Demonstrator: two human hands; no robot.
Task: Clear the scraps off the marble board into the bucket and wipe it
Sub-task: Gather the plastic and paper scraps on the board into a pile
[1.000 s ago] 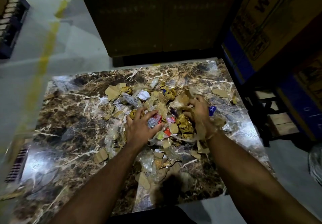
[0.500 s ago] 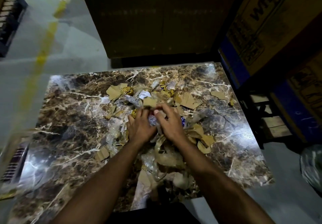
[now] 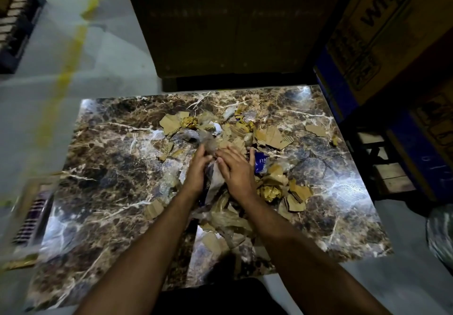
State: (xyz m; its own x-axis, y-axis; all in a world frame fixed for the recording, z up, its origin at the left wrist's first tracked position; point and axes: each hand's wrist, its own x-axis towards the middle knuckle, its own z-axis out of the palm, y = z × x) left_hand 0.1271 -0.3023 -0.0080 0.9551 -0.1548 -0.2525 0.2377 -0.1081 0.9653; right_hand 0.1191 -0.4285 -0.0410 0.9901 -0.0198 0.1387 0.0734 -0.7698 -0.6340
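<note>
Here both hands lie on the scraps (image 3: 270,138) mid-board (image 3: 110,175): left hand (image 3: 197,171) and right hand (image 3: 235,170) flat, fingers straight, grip wide, holding nothing

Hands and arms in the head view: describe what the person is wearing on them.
Nothing shows on either. The left hand and right hand are bare, with no gloves, rings or watch visible. Both forearms are uncovered down to the frame edge, so no sleeve shows.
</note>
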